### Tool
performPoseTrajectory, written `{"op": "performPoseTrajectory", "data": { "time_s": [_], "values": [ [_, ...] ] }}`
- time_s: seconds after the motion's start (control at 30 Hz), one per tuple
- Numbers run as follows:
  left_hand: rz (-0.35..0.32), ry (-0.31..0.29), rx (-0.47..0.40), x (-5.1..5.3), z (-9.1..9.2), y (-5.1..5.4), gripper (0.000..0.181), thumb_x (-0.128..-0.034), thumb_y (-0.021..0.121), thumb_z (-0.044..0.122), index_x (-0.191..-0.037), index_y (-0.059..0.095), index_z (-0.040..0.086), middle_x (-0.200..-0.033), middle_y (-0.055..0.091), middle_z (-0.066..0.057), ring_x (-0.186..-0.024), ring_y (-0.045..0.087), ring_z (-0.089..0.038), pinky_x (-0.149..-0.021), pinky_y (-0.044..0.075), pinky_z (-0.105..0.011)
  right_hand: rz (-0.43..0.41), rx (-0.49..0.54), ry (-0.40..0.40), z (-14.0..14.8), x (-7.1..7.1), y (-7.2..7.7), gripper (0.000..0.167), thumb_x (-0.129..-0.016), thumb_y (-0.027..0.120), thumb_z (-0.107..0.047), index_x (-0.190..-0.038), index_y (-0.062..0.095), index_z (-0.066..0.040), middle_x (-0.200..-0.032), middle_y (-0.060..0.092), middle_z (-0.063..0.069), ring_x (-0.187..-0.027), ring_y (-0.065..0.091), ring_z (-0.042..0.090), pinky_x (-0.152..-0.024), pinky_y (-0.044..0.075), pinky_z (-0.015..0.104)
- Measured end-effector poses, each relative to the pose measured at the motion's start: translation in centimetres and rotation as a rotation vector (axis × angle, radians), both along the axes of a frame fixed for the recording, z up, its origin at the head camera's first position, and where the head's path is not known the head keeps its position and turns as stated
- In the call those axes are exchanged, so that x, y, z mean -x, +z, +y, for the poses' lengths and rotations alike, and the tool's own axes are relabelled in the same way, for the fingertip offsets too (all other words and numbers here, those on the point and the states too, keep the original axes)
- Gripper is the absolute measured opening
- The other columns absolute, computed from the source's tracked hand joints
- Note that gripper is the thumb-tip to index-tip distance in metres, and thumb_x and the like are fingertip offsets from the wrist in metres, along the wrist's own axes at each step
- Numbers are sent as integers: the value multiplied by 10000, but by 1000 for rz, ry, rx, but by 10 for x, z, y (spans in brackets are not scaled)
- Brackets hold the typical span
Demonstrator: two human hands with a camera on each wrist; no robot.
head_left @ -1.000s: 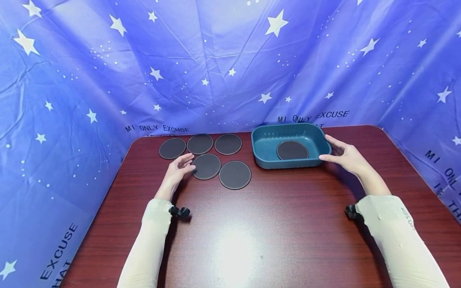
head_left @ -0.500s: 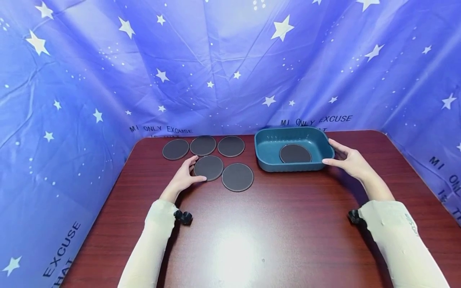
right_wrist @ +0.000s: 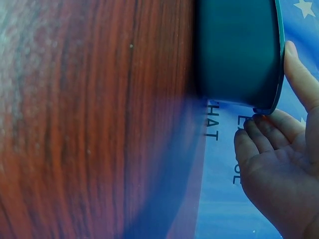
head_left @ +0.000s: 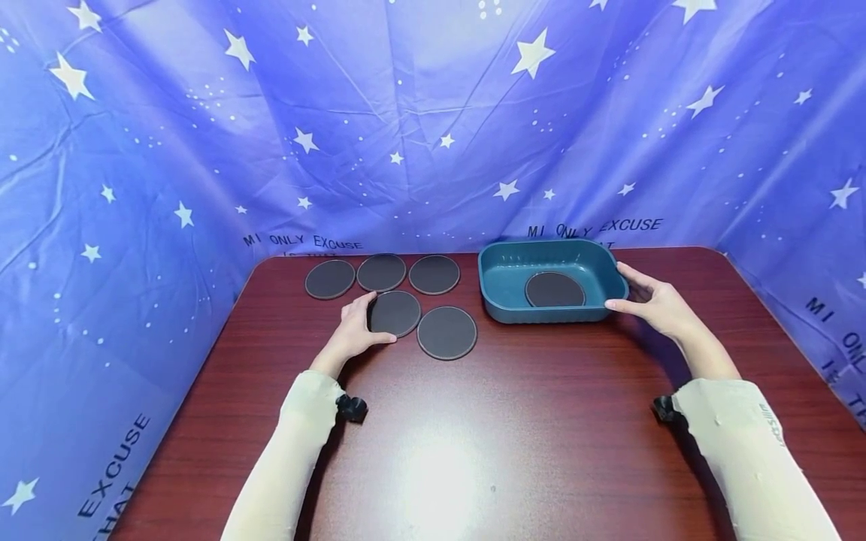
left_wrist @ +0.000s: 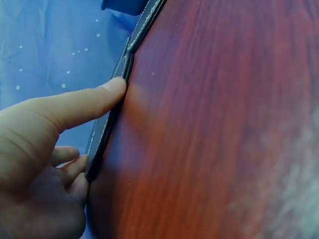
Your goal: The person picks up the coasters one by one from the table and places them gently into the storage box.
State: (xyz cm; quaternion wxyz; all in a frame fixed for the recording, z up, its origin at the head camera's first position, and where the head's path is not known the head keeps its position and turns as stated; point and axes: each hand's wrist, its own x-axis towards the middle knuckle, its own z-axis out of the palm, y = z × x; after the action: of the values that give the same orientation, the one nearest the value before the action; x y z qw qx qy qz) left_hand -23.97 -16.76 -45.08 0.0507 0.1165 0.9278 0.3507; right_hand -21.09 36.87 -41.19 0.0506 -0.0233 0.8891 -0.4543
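My left hand [head_left: 356,329] holds a round black coaster [head_left: 398,314] with pale edge stitching by its rim, thumb at the near side and fingers at the left and far side. In the left wrist view the thumb [left_wrist: 84,104] presses the coaster's edge [left_wrist: 102,134], low at the table. At the right, my right hand [head_left: 659,304] grips the end of a teal rectangular basin [head_left: 548,312], thumb on the near corner and fingers behind. The right wrist view shows the basin's wall [right_wrist: 239,55] beside that hand. One coaster [head_left: 555,289] lies inside the basin.
Behind the held coaster lie three more coasters, at left [head_left: 330,279], middle [head_left: 382,272] and right [head_left: 434,275]. Another coaster [head_left: 447,333] lies just right of it. The dark red wooden table [head_left: 528,421] ends at a blue star-patterned curtain [head_left: 419,150].
My left hand has moved right to the front-row coaster, its thumb and fingers spreading around the rim; the coaster has shifted slightly. My right hand stays at the basin. The head view has tilted slightly.
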Motion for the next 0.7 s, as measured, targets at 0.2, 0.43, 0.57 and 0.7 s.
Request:
{"op": "performPoseTrajectory", "data": {
  "time_s": [0.2,0.43,0.57,0.7],
  "values": [
    [4,17,-4,-1,4,0,1071,-749,870,239,-1556,211,-9,-1543,245,-260,-1387,211,-436,-1176,295,-579,5,10,5,-1,0,0,846,-937,708,-260,-1595,190,-134,-1656,161,164,-1499,202,402,-984,333,-46],
    [24,50,-66,-1,1,1,1045,-770,856,176,-1555,193,-14,-1487,200,-271,-1375,343,-436,-1172,338,-565,3,22,11,-2,-2,-1,842,-938,707,-251,-1594,194,-122,-1660,148,159,-1506,192,383,-1026,329,-20],
    [13,67,-143,0,-5,5,949,-796,829,116,-1537,252,-20,-1458,281,-283,-1283,452,-416,-1090,450,-478,10,21,10,-2,-2,1,838,-937,708,-246,-1592,200,-116,-1657,159,165,-1505,201,378,-1024,330,-23],
    [-36,80,-351,3,-10,7,809,-836,761,9,-1508,314,-36,-1407,444,-295,-1100,574,-324,-842,512,-201,11,20,9,-1,-3,3,835,-936,709,-248,-1591,208,-117,-1656,163,165,-1503,207,382,-1007,332,-34]
  ]
}}
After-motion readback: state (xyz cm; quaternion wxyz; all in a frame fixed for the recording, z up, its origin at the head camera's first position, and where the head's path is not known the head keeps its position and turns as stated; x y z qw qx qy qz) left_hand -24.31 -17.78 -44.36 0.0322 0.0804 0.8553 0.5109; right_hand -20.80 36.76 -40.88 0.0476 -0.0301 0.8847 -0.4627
